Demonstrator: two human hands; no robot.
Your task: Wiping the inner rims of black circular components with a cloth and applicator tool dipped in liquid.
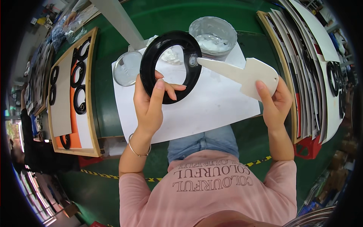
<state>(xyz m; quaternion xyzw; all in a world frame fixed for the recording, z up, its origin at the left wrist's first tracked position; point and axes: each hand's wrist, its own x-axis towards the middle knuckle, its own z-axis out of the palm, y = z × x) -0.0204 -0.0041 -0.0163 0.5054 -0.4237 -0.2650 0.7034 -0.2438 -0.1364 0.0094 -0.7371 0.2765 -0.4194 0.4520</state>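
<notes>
My left hand grips a black ring-shaped part by its lower left side, fingers reaching through the opening. The ring is raised and tilted above the white sheet. Between the thumb and fingers of my right hand is a flat white spatula, broad at the held end and narrow at the other. Its narrow tip meets the ring's right inner side, where a whitish paste smear shows. Behind the ring stands a clear tub with white paste inside. A round clear lid lies to the left.
A crumpled white wad is seen through the ring. On the left, a wooden-framed tray holds several black rings and boards. Stacked boards in another wooden frame stand at the right. A grey post rises behind the lid.
</notes>
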